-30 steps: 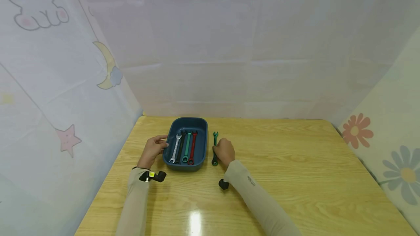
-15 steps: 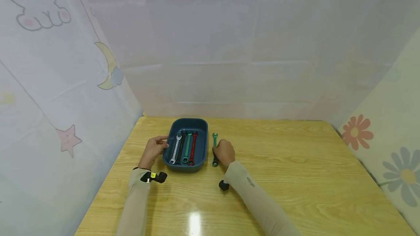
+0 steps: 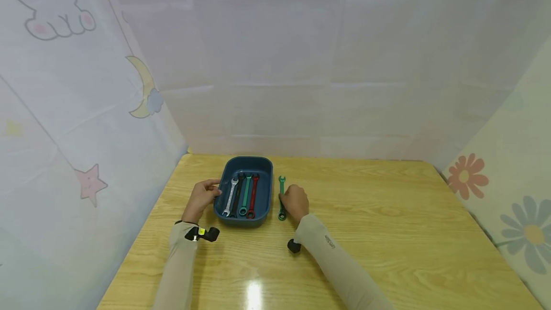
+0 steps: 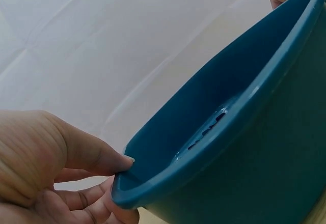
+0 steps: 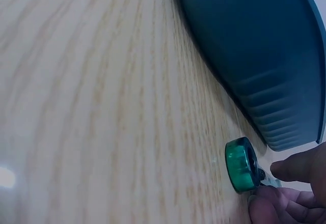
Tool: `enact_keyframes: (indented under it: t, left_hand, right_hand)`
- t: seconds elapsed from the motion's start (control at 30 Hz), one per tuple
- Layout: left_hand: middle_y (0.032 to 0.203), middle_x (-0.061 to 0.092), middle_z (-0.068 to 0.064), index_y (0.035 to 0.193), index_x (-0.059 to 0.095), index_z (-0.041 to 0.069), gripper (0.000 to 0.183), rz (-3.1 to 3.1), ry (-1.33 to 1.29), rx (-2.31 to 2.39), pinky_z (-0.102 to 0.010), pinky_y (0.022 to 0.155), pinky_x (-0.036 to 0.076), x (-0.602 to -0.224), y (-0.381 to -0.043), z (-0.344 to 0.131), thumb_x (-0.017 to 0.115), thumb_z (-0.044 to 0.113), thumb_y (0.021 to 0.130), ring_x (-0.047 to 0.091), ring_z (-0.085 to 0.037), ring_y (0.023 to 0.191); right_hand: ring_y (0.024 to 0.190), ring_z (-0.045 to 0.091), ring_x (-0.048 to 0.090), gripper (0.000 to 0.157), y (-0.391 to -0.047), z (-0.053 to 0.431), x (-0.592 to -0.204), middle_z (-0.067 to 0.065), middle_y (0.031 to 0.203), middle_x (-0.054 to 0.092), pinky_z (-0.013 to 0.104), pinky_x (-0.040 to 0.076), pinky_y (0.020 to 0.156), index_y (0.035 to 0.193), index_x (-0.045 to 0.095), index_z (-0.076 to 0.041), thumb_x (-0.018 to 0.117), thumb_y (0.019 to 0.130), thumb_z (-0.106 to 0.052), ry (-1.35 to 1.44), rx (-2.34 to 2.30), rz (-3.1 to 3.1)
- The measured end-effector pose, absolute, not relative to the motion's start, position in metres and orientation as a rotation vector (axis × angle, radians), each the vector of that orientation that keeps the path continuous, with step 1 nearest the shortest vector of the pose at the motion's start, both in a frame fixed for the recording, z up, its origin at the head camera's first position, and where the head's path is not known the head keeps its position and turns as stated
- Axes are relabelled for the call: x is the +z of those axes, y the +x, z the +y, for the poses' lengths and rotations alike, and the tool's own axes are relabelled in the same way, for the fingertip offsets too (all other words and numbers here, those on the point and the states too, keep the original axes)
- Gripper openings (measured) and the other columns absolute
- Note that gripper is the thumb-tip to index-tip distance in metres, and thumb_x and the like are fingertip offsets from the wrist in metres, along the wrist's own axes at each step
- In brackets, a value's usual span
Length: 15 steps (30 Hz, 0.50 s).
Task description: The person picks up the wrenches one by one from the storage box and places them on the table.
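My left hand (image 3: 201, 200) pinches the left rim of a blue plastic tub (image 3: 246, 223), thumb inside and fingers outside, as the left wrist view shows. Four kinds of wrench lie side by side in it: a silver wrench (image 3: 230, 197), a black wrench (image 3: 236, 196), a green wrench (image 3: 246, 195) and a red wrench (image 3: 253, 196). Just right of the tub, my right hand (image 3: 295, 201) grips another green wrench (image 3: 281, 184) by its middle. Its ring end (image 5: 241, 164) shows in the right wrist view, low over the wooden table; the fingers hide the shaft.
The wooden table (image 3: 379, 224) stretches to the right and toward me. A pale sheet wall (image 3: 275, 85) rises behind its back edge, with printed sheets on the left and right sides.
Both hands keep their holds, and the tub and wrenches stay in place. The head view has shifted very slightly.
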<state>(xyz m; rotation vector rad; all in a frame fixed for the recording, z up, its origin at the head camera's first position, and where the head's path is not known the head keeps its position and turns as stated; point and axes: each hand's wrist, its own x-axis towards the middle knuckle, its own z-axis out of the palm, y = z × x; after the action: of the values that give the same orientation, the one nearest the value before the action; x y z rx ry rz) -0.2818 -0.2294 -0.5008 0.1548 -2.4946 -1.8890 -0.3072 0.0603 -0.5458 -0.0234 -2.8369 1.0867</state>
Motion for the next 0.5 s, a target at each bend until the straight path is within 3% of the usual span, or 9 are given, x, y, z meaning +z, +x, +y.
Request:
enact_keyframes:
  t: [0.23,0.33,0.5]
  left_hand:
    - [0.089,0.063,-0.010,0.134,0.057,-0.009,0.042,-2.495,0.154,-1.881,-0.029,0.064,0.052,-0.5002,-0.2830,-0.2306,0.058,-0.007,0.092,0.062,-0.030,0.083]
    - [0.090,0.063,-0.011,0.134,0.058,-0.009,0.042,-2.500,0.161,-1.879,-0.029,0.063,0.052,-0.5006,-0.2828,-0.2308,0.058,-0.007,0.092,0.062,-0.027,0.081]
    - [0.090,0.063,-0.012,0.134,0.058,-0.010,0.041,-2.502,0.161,-1.889,-0.030,0.063,0.052,-0.5017,-0.2823,-0.2313,0.059,-0.007,0.092,0.062,-0.025,0.079]
  right_hand:
    - [0.035,0.009,0.038,0.049,-0.3076,0.0597,-0.5434,-0.003,0.040,0.043,0.023,0.028,0.036,0.046,0.052,-0.011,0.071,0.091,-0.011,0.011,1.076,-2.764]
    - [0.035,0.011,0.037,0.045,-0.3069,0.0596,-0.5416,0.002,0.043,0.049,0.024,0.028,0.036,0.050,0.056,-0.006,0.069,0.092,-0.009,0.006,1.095,-2.750]
    - [0.051,0.014,0.056,0.013,-0.3053,0.0598,-0.5401,0.014,0.078,0.072,0.029,0.047,0.049,0.087,0.074,0.003,0.069,0.092,-0.008,-0.027,1.077,-2.735]
